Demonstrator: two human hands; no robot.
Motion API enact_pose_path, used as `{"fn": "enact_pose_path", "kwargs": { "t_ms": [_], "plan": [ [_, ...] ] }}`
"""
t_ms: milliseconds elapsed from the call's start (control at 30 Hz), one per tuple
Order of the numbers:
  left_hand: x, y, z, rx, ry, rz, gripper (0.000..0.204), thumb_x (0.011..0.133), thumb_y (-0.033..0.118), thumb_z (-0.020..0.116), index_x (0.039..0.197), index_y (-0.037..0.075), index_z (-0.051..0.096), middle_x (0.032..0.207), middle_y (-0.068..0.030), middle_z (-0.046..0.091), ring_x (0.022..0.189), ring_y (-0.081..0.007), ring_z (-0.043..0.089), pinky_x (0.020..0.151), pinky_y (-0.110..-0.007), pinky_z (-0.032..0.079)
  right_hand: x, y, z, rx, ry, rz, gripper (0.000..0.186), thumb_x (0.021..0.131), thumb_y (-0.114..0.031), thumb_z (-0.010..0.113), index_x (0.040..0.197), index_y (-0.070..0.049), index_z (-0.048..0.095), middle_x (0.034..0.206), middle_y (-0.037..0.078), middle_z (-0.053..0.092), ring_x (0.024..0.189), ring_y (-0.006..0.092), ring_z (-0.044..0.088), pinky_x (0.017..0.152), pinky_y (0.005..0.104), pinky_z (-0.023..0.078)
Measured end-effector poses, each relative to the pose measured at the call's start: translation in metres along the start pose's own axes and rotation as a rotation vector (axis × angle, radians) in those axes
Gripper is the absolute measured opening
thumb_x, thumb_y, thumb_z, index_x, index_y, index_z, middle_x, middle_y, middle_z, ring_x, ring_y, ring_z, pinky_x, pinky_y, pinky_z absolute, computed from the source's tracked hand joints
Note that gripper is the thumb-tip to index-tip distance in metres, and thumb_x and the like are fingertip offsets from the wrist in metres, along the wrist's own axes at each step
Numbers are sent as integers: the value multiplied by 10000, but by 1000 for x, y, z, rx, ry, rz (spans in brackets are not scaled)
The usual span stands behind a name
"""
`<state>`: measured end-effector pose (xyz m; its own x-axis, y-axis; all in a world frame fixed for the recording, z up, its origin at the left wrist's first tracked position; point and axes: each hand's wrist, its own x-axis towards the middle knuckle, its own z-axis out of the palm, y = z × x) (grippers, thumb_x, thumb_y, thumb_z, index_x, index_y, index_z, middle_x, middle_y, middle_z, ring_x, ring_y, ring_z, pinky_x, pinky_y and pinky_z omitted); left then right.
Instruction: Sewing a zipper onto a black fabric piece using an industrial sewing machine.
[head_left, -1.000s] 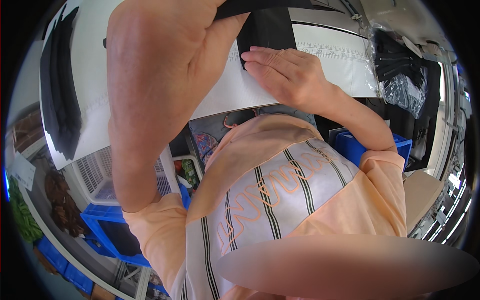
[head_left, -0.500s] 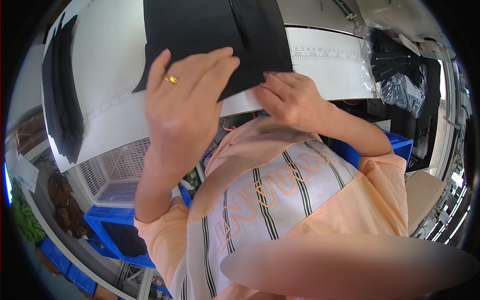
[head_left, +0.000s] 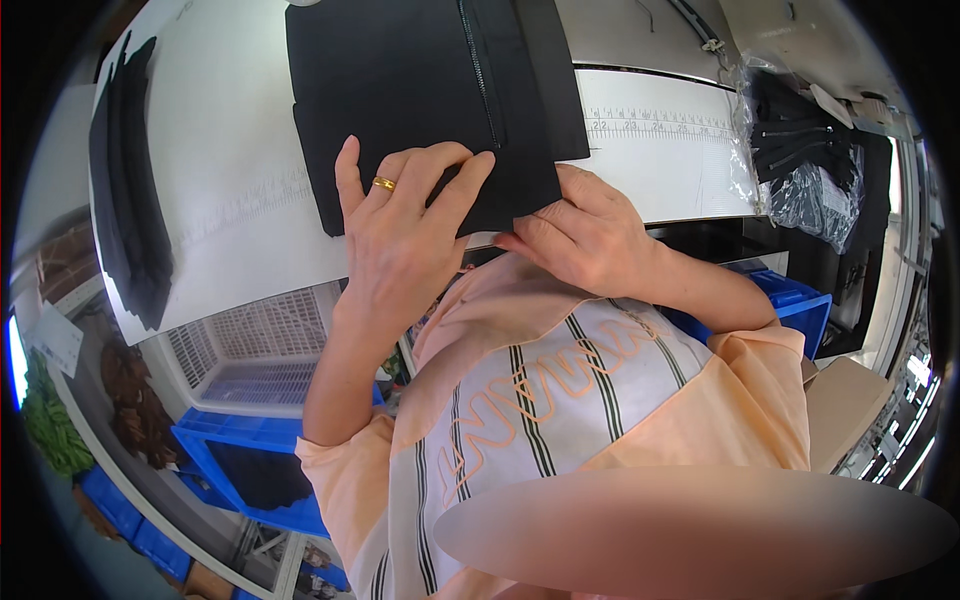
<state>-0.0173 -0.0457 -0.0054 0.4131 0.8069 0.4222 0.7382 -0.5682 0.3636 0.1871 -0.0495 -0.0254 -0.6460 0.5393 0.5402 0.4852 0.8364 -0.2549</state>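
A black fabric panel point(head_left: 390, 80) with a zipper point(head_left: 478, 75) set into it lies on the white table, its lower edge at the table's front. My left hand point(head_left: 405, 215) rests on the panel's lower left part, fingers spread out, with a gold ring on one finger. At the lower right corner, my right hand point(head_left: 580, 225) pinches the panel's edge between thumb and fingers. Another layer of black fabric point(head_left: 560, 85) shows beneath, sticking out to the right.
The white table point(head_left: 225, 130) has ruler markings along its front. Black fabric strips point(head_left: 135, 190) are stacked at its left end. Zippered black pieces in clear plastic point(head_left: 805, 140) lie at the right. Below stand a white basket point(head_left: 255, 345) and a blue crate point(head_left: 215, 450).
The top fabric has come toward me and now lies flatter, showing more of the zipper. My left hand has lowered onto it and moved right; my right hand has shifted slightly down.
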Motion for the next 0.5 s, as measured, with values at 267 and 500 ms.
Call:
{"fn": "enact_pose_path", "kwargs": {
  "t_ms": [267,500],
  "plan": [
    [0,-2,-14,-39,19,-12,390,612,29,667,990,95,732,982,4,604,856,-182,604,1076,-533,250,2,-1,0,-36,78,-4,233,713,-176,736,880,-23,681,889,82,669,912,229,631,768,323,547],
    [-2,-3,-3,8,-24,6,422,575,14,674,988,78,732,970,0,593,869,-181,608,1080,-543,251,1,-1,0,-20,75,4,236,723,-179,724,901,-29,682,934,101,674,952,240,642,789,329,545]
  ]
}}
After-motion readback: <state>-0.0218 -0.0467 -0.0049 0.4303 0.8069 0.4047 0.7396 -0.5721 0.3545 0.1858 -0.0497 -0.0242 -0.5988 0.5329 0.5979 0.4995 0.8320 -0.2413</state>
